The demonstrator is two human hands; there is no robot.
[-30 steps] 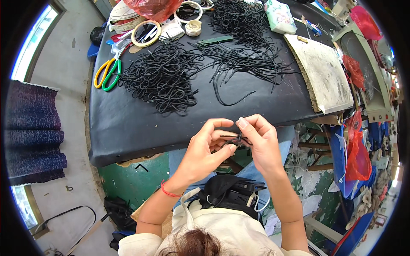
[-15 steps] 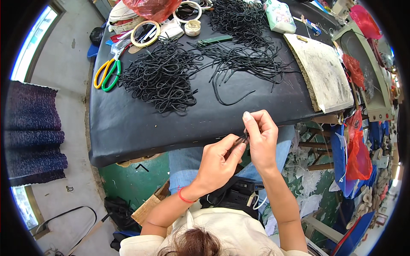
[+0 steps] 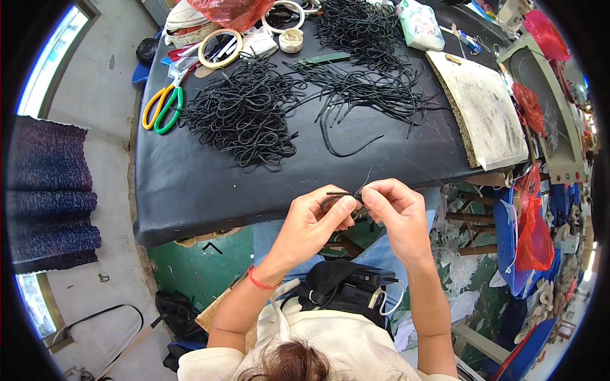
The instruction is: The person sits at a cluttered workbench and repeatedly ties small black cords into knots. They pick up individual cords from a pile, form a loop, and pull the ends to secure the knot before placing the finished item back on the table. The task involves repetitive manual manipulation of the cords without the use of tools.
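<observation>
Both of my hands meet just past the near edge of the black-topped table. My left hand [image 3: 318, 219] pinches a thin black cord [image 3: 348, 194] that forms a loop, its ends showing between the fingers. Close beside it, my right hand [image 3: 397, 213] is closed on the same cord, and a thin strand sticks up between the two hands. Beyond them on the table lie loose straight lengths of black cord [image 3: 375, 95]. A tangled heap of looped black cords [image 3: 244, 114] lies to their left.
Scissors [image 3: 166, 109] with yellow and green handles lie left of the heap. Tape rolls [image 3: 220, 49], a small round tub [image 3: 291, 40] and another cord heap [image 3: 359, 28] are at the back. A pale stained board [image 3: 480, 105] lies at right, near red plastic bags [image 3: 534, 235].
My hands have come up slightly and spread a little, the left one turning so the cord's loop shows. My right fingers have lowered onto the cord.
</observation>
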